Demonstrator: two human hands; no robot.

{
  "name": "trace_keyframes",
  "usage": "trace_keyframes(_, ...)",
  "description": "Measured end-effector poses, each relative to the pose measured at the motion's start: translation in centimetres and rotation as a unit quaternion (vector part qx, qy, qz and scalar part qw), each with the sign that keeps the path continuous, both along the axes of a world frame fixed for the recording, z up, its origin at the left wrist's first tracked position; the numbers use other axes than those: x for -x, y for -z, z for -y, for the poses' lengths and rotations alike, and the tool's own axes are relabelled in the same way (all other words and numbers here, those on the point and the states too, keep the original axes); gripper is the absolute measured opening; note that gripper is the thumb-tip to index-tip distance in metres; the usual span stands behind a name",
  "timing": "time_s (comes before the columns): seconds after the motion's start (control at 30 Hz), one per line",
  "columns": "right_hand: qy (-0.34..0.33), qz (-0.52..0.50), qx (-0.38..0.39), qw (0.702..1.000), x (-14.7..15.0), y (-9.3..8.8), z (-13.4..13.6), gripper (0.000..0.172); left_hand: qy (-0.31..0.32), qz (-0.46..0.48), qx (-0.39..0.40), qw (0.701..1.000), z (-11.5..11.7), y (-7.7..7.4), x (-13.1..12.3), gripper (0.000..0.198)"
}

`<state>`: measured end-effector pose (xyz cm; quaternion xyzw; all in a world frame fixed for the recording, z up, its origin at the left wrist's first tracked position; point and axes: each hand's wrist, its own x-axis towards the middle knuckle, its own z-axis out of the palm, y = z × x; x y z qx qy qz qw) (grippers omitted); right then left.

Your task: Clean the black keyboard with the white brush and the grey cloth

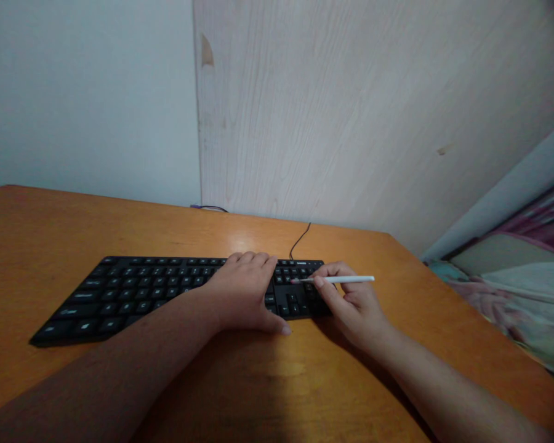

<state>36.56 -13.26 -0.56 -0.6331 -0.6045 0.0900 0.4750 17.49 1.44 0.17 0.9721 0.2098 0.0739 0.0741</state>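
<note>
A black keyboard (138, 289) lies on the wooden desk, slanting across the middle of the view. Over its right-centre part lies my left hand (244, 286), with the fingers at the far edge and the thumb reaching past the near edge, gripping the board across its width. My right hand (351, 298) is at the keyboard's right end, pinching a slim white-handled brush (351, 279) between thumb and fingers. The brush points left, its small pinkish tip at the keys above the arrow keys. My right hand hides part of the number pad.
The orange-brown wooden desk (96, 224) meets a pale wood-grain panel (305, 111) and a plain wall (87, 92). A thin black cable (299, 241) runs from the keyboard to the back edge. Another dark cable (212, 207) lies farther left. Bedding (517, 277) shows at the right.
</note>
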Motion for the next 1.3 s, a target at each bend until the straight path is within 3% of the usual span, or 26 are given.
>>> trace_keyframes(0.23, -0.005, -0.115, -0.02, 0.993, -1.1, 1.0, -0.7, 0.019, -0.004, 0.008, 0.009, 1.0, -0.2, 0.3, 0.0, 0.117)
trace_keyframes(0.57, -0.014, -0.187, 0.001, 0.982, -0.9, -1.2, -1.7, 0.025, -0.002, 0.006, 0.016, 1.0, 0.0, 0.0, 0.2, 0.123)
trace_keyframes(0.87, -0.063, -0.12, 0.04, 0.99, -0.6, -2.0, -6.2, 0.025, 0.001, 0.011, 0.026, 1.0, 0.0, -0.5, 0.4, 0.114)
trace_keyframes(0.97, -0.045, -0.086, 0.044, 0.994, 0.2, -1.6, -7.3, 0.022, -0.011, 0.012, 0.014, 1.0, 0.1, -0.5, 0.4, 0.115)
trace_keyframes(1.1, -0.03, -0.06, 0.028, 0.997, 0.9, -0.9, -7.8, 0.018, -0.036, -0.002, 0.007, 0.999, 0.2, -0.6, 0.4, 0.12)
trace_keyframes(1.3, -0.011, 0.003, 0.048, 0.999, 0.3, -0.4, -7.3, 0.015, -0.047, -0.02, 0.004, 0.999, 0.3, -1.2, 0.4, 0.109)
